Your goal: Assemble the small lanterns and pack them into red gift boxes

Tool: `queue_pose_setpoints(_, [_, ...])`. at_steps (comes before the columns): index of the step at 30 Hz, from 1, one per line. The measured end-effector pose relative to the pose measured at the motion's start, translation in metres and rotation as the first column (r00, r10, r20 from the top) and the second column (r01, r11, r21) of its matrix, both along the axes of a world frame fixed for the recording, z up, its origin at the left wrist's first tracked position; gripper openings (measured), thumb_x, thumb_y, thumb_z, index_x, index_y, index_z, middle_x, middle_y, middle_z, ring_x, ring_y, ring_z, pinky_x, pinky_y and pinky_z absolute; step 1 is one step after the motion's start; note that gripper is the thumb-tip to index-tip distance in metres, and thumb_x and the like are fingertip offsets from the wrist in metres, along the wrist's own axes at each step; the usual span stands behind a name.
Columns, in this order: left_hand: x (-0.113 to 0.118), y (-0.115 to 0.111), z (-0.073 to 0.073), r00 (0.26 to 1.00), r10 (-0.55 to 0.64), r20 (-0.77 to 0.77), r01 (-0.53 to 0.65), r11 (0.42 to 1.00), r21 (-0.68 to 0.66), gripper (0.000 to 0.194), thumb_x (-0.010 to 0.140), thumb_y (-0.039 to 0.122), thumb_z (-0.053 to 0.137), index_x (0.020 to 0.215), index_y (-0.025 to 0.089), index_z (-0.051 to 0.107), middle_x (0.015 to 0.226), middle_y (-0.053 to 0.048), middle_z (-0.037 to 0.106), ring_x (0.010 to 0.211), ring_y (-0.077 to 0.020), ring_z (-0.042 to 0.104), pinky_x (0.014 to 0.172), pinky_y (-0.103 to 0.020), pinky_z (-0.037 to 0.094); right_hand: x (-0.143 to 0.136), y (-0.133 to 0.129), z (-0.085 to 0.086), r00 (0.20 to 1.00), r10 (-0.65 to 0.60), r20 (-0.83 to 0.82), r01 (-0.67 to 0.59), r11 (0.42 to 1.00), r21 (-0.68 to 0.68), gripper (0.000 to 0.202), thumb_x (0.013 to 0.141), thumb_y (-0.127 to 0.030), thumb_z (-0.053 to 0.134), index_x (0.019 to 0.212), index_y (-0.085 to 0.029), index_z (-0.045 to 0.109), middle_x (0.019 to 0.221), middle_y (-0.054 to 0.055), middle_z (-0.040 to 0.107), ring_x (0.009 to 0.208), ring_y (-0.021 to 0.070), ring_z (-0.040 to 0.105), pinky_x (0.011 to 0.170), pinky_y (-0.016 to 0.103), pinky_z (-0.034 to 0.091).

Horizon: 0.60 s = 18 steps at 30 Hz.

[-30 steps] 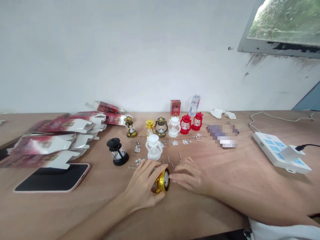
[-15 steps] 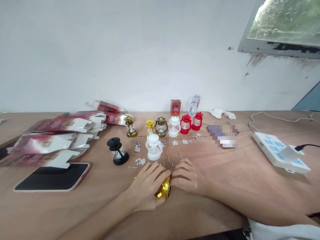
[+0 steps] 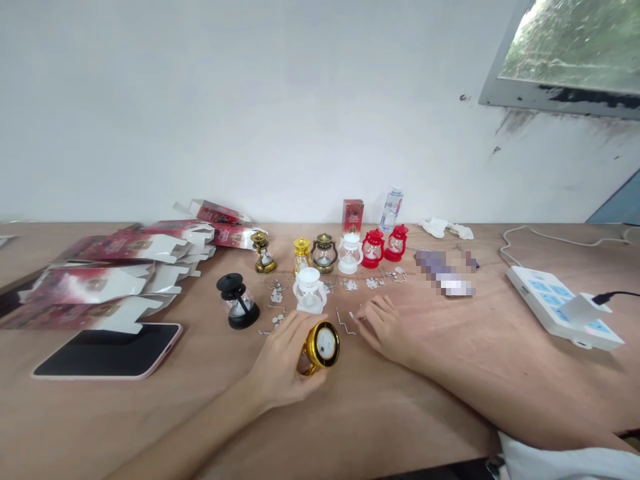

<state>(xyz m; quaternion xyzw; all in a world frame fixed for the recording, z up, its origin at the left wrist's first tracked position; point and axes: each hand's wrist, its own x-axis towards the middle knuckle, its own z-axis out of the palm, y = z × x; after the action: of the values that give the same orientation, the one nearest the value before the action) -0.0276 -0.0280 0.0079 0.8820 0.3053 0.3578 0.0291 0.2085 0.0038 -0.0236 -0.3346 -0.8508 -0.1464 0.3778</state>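
A shiny gold lantern (image 3: pixel 311 351) lies tipped in my left hand (image 3: pixel 281 360), its round base with a white disc facing me. To the right, my right hand (image 3: pixel 384 328) rests on the table with fingers bent at a small metal piece; the fingertips are too small to make out fully. Just behind my left hand stands a white lantern (image 3: pixel 309 291). A black lantern (image 3: pixel 237 301) is to its left. Bent wires (image 3: pixel 345 321) lie between the white lantern and my right hand.
Gold, bronze, white and red lanterns (image 3: pixel 373 249) form a back row, with small metal parts before them. Flattened red boxes (image 3: pixel 95 283) and a phone (image 3: pixel 107 351) lie left. A power strip (image 3: pixel 563 307) is right, a bottle (image 3: pixel 391 209) at the wall.
My right hand has come away from the gold lantern and moved right and up to the small metal pieces. The lantern has turned in my left hand, so its base shows.
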Motion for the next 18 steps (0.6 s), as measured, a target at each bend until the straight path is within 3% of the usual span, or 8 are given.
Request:
queue_pose_setpoints(3, [-0.001,0.000,-0.002,0.999,0.040,0.027,-0.039,0.999,-0.031,0.052,0.072,0.019,0.059,0.121,0.016,0.041,0.108,-0.010,0.058,0.101,-0.0225,0.057,0.086,-0.032,0.047,0.001,0.003,-0.003,0.993,-0.070,0.097,0.075,0.996,-0.051,0.015,0.088,-0.015,0.049,0.074,-0.018,0.053,0.068,0.003,0.059,0.071,0.0184,0.046,0.066,0.030,0.033])
queue_pose_setpoints(7, [-0.001,-0.001,-0.004,0.998,0.055,0.030,-0.054,0.998,-0.030,0.054,0.073,0.021,0.059,0.123,0.018,0.040,0.110,-0.011,0.059,0.103,-0.0232,0.058,0.087,-0.032,0.049,0.001,0.002,-0.004,0.996,-0.048,0.075,0.054,0.995,-0.087,0.013,0.086,-0.013,0.052,0.074,-0.018,0.056,0.069,0.003,0.061,0.073,0.0180,0.046,0.066,0.030,0.033])
queue_pose_setpoints(14, [0.001,-0.003,-0.004,0.999,0.034,0.027,-0.032,0.998,-0.057,0.060,0.070,0.017,0.057,0.127,0.019,0.037,0.114,-0.009,0.059,0.106,-0.0216,0.058,0.091,-0.032,0.049,0.000,-0.007,0.002,0.994,0.067,-0.082,-0.073,0.995,-0.074,0.009,0.087,-0.012,0.054,0.087,-0.018,0.060,0.074,0.003,0.066,0.074,0.0167,0.052,0.067,0.031,0.036])
queue_pose_setpoints(18, [0.003,-0.003,-0.006,1.000,-0.005,0.015,0.007,0.994,-0.105,0.061,0.068,0.015,0.057,0.126,0.020,0.038,0.117,-0.009,0.060,0.108,-0.0208,0.059,0.092,-0.032,0.049,-0.003,-0.020,0.009,0.958,0.233,-0.169,-0.233,0.972,0.019,0.010,0.086,-0.011,0.057,0.092,-0.018,0.060,0.080,0.003,0.069,0.074,0.0152,0.057,0.067,0.031,0.040])
